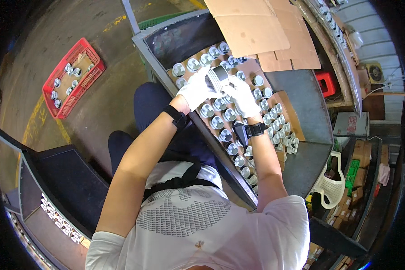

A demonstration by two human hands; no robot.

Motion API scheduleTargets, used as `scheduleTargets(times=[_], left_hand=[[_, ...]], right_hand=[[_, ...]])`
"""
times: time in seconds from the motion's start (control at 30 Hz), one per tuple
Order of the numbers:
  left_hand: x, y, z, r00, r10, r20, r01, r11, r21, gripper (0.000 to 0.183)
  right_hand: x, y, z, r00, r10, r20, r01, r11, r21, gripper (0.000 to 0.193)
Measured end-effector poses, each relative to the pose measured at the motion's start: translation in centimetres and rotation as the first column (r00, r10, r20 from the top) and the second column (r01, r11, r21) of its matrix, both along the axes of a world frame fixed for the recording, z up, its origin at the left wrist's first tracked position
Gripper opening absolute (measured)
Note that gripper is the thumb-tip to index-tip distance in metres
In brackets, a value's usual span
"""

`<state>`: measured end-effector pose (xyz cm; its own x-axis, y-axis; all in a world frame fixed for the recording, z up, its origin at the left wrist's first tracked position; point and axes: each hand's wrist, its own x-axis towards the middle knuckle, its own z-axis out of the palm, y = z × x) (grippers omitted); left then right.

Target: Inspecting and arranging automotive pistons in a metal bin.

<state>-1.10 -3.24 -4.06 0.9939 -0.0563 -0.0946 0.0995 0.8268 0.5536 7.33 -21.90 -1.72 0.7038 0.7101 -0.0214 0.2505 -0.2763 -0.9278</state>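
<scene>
Between my two hands, above the metal workbench, is an engine piston (219,74) with a dark skirt and a silvery grooved end. My left hand (195,91), in a white glove, is closed round its left side. At its lower right, the fingers of my gloved right hand (242,97) are pressed against it. Several more pistons (217,122) stand in rows on brown cardboard just beneath and around my hands. A group of smaller-looking pistons (281,128) sits on another cardboard piece right of my right wrist. My fingertips partly cover the held piston.
The bench's raised metal edge (155,74) runs along its left side, and cardboard sheets (256,27) cover its far end. A red basket (76,74) with several pistons sits on the floor at left. A white plastic chair (332,182) and shelves of boxes stand at right.
</scene>
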Motion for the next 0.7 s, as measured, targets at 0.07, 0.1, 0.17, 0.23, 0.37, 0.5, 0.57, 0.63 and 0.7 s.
scheduleTargets(times=[0.07, 0.1, 0.17, 0.23, 0.37, 0.5, 0.57, 0.63, 0.7], left_hand=[[0.1, -0.3, 0.8, 0.999, 0.024, -0.048, -0.016, 0.988, 0.15, 0.065], [0.0, -0.4, 1.2, 0.997, 0.035, -0.071, -0.02, 0.979, 0.205, 0.061], [-0.1, -0.4, 1.4, 0.995, 0.062, -0.084, -0.042, 0.976, 0.213, 0.056], [0.1, -0.4, 0.6, 0.996, 0.075, -0.048, -0.066, 0.983, 0.171, 0.052], [0.3, -0.3, -0.4, 0.996, 0.026, 0.087, -0.059, 0.914, 0.4, 0.048], [0.4, -0.3, -1.3, 0.972, 0.018, 0.234, -0.134, 0.859, 0.494, 0.047], [0.5, -0.5, -1.3, 0.97, 0.044, 0.24, -0.154, 0.874, 0.461, 0.049], [1.0, -0.3, -2.1, 0.985, 0.05, 0.168, -0.101, 0.946, 0.309, 0.054], [1.1, -0.5, -1.9, 0.99, 0.032, 0.138, -0.068, 0.961, 0.267, 0.063]], right_hand=[[0.2, -0.3, -1.1, 0.999, -0.027, 0.034, 0.026, 0.999, 0.034, 0.029], [0.2, -0.5, -1.5, 0.998, -0.04, 0.051, 0.038, 0.998, 0.052, 0.03], [0.0, -0.3, -1.1, 1.0, -0.029, 0.008, 0.029, 0.997, 0.067, 0.03], [-0.1, -0.2, -0.7, 0.999, -0.028, -0.015, 0.029, 0.999, 0.029, 0.03], [-0.2, -0.4, 0.3, 0.998, -0.05, 0.03, 0.051, 0.998, -0.035, 0.028], [-1.4, 0.2, 2.7, 0.983, -0.182, -0.029, 0.181, 0.983, -0.039, 0.026], [-1.2, -0.1, 3.0, 0.985, -0.103, 0.138, 0.11, 0.993, -0.04, 0.026], [-0.4, -0.5, 2.8, 0.926, 0.024, 0.377, -0.003, 0.998, -0.058, 0.026], [0.7, -1.4, 1.7, 0.739, 0.173, 0.651, -0.127, 0.985, -0.119, 0.027]])
